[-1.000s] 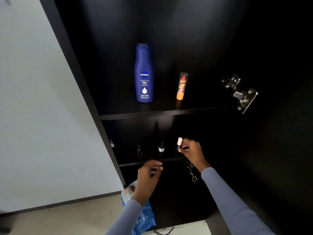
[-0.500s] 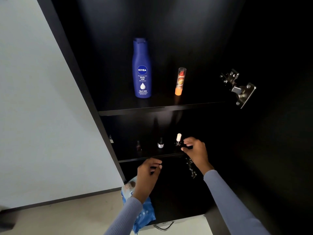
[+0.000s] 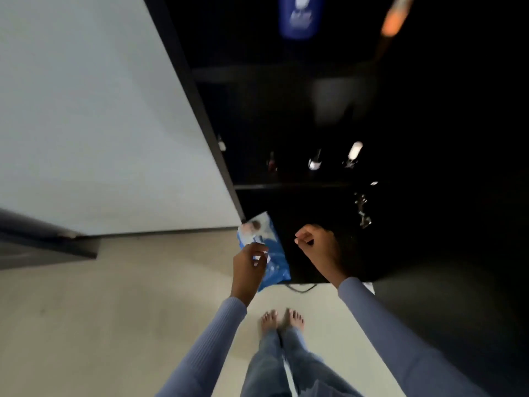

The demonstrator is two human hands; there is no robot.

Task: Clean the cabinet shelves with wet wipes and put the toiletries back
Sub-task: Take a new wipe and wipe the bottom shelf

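Head view, angled steeply down, motion-blurred. Black cabinet (image 3: 286, 110) open ahead, white wall to its left.

Upper shelf: blue lotion bottle (image 3: 299, 17) and an orange tube (image 3: 393, 22), both cut by the top edge and smeared; they stand apart from each other.

Middle shelf (image 3: 292, 186): three small nail-polish bottles in a row near the front edge. Dark reddish bottle (image 3: 272, 163) at left, dark bottle with pale label (image 3: 315, 161) in the middle, white-capped bottle (image 3: 353, 154) at right. None touches its neighbour.

Blue wet-wipes pack (image 3: 272, 250) lies at the cabinet's lower left corner, partly on the floor, partly behind the left hand.

Left hand (image 3: 249, 265): fingers curled, tips over the pack's face. Whether they pinch the pack or only hover in front of it cannot be told.

Right hand (image 3: 320, 247): fingers loosely curled inward, holding nothing visible, in front of the dark lower compartment, near the pack but apart from it.

Metal hinge (image 3: 362, 210) on the cabinet's right side, above the right hand. Both sleeves blue-grey ribbed; bare feet (image 3: 282, 322) on the pale floor below
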